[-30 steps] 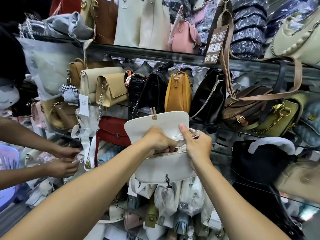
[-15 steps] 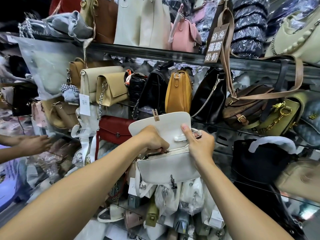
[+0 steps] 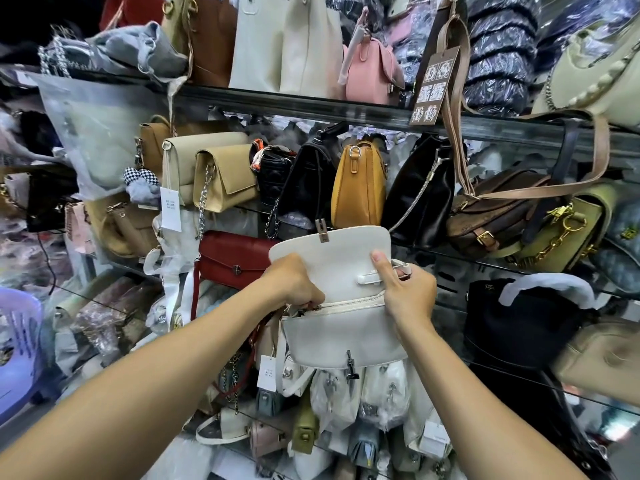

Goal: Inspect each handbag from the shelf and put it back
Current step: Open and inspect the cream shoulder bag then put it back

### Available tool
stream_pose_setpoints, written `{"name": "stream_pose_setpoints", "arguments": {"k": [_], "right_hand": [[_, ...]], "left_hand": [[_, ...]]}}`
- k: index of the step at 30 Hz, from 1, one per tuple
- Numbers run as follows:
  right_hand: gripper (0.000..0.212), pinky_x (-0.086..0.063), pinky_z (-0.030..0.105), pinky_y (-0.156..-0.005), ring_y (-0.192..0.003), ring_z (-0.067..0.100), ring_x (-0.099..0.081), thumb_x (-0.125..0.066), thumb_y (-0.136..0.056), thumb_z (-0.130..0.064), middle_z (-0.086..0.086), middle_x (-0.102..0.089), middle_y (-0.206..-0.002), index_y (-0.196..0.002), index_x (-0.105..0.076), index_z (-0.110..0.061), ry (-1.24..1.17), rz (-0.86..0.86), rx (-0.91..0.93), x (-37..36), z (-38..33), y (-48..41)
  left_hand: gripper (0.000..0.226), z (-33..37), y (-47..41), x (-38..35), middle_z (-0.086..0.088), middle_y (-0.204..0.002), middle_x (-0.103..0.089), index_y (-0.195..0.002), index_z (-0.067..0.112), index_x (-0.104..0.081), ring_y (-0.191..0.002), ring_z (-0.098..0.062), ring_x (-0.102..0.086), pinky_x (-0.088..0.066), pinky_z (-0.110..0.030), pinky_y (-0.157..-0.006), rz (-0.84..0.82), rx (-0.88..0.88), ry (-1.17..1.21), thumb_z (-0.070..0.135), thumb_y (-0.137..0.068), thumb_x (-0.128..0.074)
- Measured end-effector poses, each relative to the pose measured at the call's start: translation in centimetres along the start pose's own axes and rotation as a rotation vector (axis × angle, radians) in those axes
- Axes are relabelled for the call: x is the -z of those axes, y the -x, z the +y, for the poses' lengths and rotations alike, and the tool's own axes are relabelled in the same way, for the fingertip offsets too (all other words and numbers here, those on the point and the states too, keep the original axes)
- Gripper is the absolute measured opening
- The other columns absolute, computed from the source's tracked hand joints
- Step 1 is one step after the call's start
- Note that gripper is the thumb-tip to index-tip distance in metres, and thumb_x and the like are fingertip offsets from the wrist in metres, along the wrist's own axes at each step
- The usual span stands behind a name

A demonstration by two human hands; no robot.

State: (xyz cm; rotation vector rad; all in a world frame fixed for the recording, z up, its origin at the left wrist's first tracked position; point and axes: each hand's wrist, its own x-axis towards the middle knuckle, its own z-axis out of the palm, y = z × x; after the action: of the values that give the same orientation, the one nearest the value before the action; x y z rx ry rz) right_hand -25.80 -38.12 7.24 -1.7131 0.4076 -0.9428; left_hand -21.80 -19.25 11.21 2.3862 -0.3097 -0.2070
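I hold a white flap handbag in the air in front of the glass shelves. Its flap is folded up, showing the zipped top of the body. My left hand pinches the zipper at the bag's left end, fingers curled. My right hand grips the bag's right top edge, with the thumb pressed against the raised flap. A dark clasp hangs at the bag's lower front.
Handbags crowd the shelves: a red clutch, a mustard bag, a black bag, a brown strapped bag and a pink bag. Wrapped bags lie below. A purple plastic stool stands at the left.
The bag has shifted slightly right and its zipper now looks nearly closed. The other person's hands at the left have left the view.
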Motion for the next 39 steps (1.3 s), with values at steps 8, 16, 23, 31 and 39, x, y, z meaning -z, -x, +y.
{"name": "stream_pose_setpoints", "arguments": {"k": [8, 16, 23, 31, 39], "right_hand": [[0.054, -0.035, 0.033, -0.059, -0.052, 0.012, -0.043, -0.082, -0.08, -0.053, -0.012, -0.047, -0.047, -0.054, -0.053, -0.016, -0.075, 0.017, -0.055, 0.3, 0.8, -0.6], [0.051, -0.041, 0.032, -0.066, -0.064, 0.014, -0.051, -0.085, -0.079, -0.05, 0.0, -0.058, -0.065, -0.072, -0.067, -0.003, -0.287, 0.039, -0.189, 1.0, 0.0, -0.7], [0.03, -0.057, 0.038, -0.085, -0.082, 0.018, -0.069, -0.084, -0.083, -0.041, 0.001, -0.074, -0.082, -0.078, -0.073, -0.014, -0.391, 0.053, -0.295, 2.1, -1.7, -0.9], [0.03, -0.059, 0.03, -0.064, -0.072, 0.018, -0.07, -0.083, -0.084, -0.04, 0.001, -0.072, -0.083, -0.085, -0.067, -0.015, -0.572, 0.044, -0.444, 2.3, -3.1, -0.7], [0.042, -0.063, 0.043, -0.077, -0.084, 0.024, -0.077, -0.08, -0.084, -0.05, 0.008, -0.079, -0.096, -0.099, -0.075, -0.011, -0.564, -0.127, -0.421, 2.9, -4.4, -0.7]], "left_hand": [[0.012, -1.1, -0.1, 0.7, -0.002, -0.05, -0.06, -0.059, 0.01, -0.068, -0.035, -0.011, -0.04, -0.026, -0.016, -0.04, -0.002, 0.045, 0.062, 0.013, -0.068, -0.075], [0.032, -2.4, 0.0, 1.5, 0.0, -0.051, -0.06, -0.071, 0.0, -0.075, -0.039, -0.008, -0.04, -0.031, -0.02, -0.043, 0.041, -0.085, 0.349, 0.03, -0.079, -0.083], [0.045, -3.9, 0.2, 3.2, 0.013, -0.052, -0.059, -0.075, 0.007, -0.068, -0.057, -0.006, -0.05, -0.038, -0.021, -0.06, 0.202, -0.2, 0.526, 0.05, -0.082, -0.078], [0.071, -4.3, 1.0, 2.4, -0.002, -0.119, -0.073, -0.127, 0.024, -0.058, -0.11, -0.018, -0.071, -0.056, -0.033, -0.095, -0.219, -0.253, 0.664, 0.026, -0.065, -0.094], [0.042, -3.2, 2.0, 2.1, -0.013, -0.103, -0.078, -0.109, 0.007, -0.074, -0.089, -0.024, -0.075, -0.062, -0.033, -0.078, -0.053, -0.294, 0.838, 0.02, -0.071, -0.083]]}}
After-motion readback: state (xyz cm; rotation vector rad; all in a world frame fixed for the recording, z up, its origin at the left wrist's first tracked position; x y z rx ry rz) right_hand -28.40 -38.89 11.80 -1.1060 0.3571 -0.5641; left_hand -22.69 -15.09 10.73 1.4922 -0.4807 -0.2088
